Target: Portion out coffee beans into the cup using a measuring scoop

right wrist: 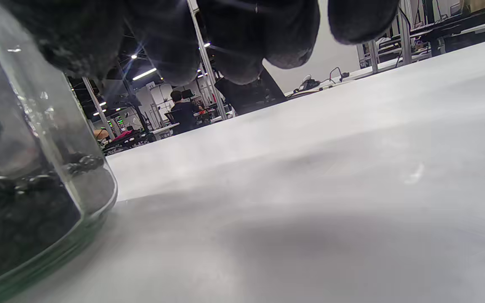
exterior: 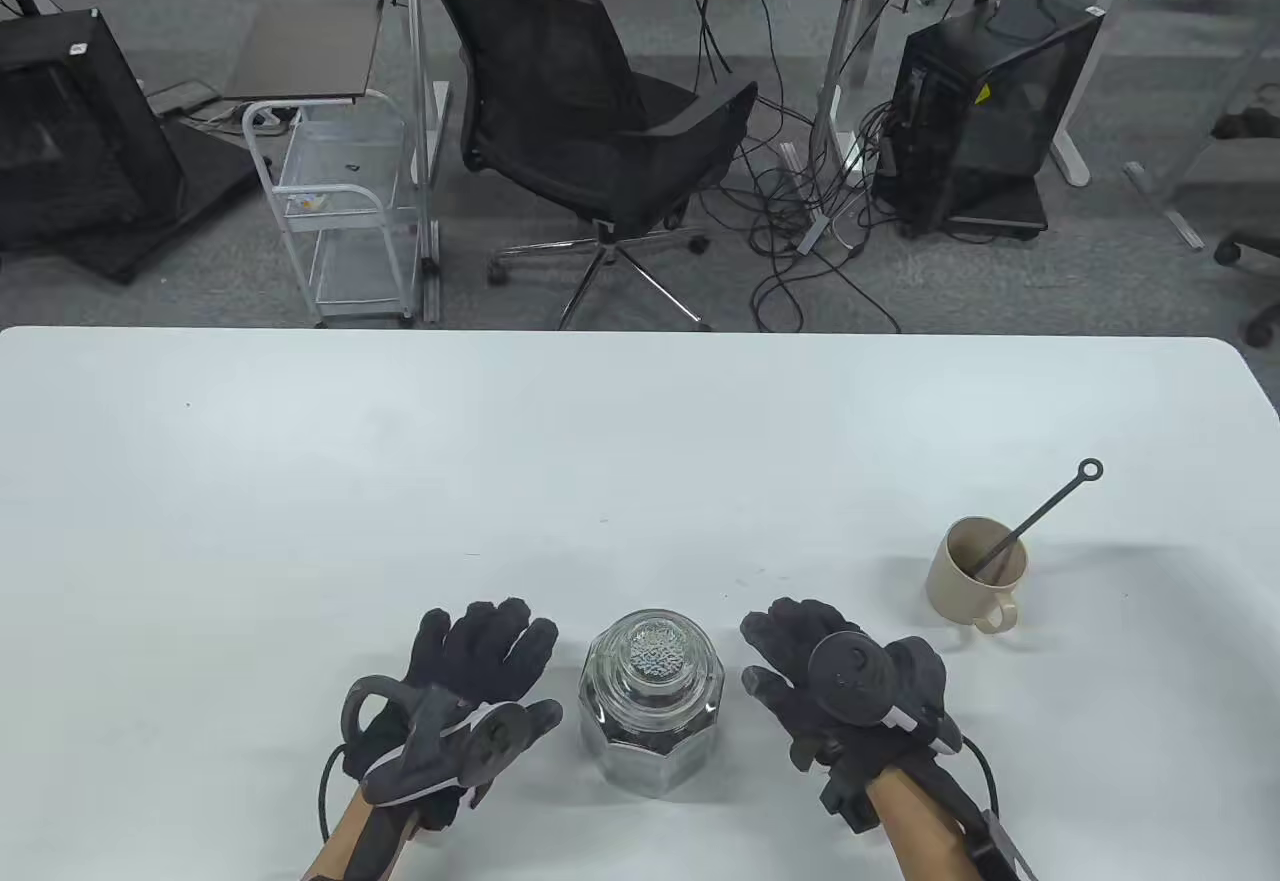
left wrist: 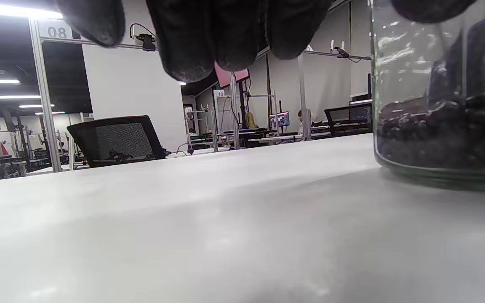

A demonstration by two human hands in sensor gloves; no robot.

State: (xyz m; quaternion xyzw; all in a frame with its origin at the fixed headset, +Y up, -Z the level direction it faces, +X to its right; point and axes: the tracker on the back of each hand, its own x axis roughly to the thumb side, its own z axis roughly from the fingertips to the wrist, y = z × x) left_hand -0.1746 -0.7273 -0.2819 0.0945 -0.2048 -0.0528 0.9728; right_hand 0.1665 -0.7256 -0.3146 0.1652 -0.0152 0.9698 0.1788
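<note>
A faceted glass jar [exterior: 651, 711] with a glass stopper lid stands near the table's front edge, dark coffee beans in its bottom [left wrist: 440, 139] [right wrist: 11, 210]. My left hand [exterior: 470, 691] rests flat on the table just left of the jar, fingers spread. On the jar's right lies my right hand [exterior: 810, 671], fingers relaxed, close to the glass. Neither hand holds anything. A beige cup [exterior: 978, 576] stands at the right, with a black long-handled measuring scoop [exterior: 1050, 511] leaning inside it.
The white table [exterior: 600, 481] stretches wide beyond the hands. Behind its far edge are a black office chair [exterior: 590, 131], a wire cart [exterior: 330, 211] and a computer tower [exterior: 990, 121] on the floor.
</note>
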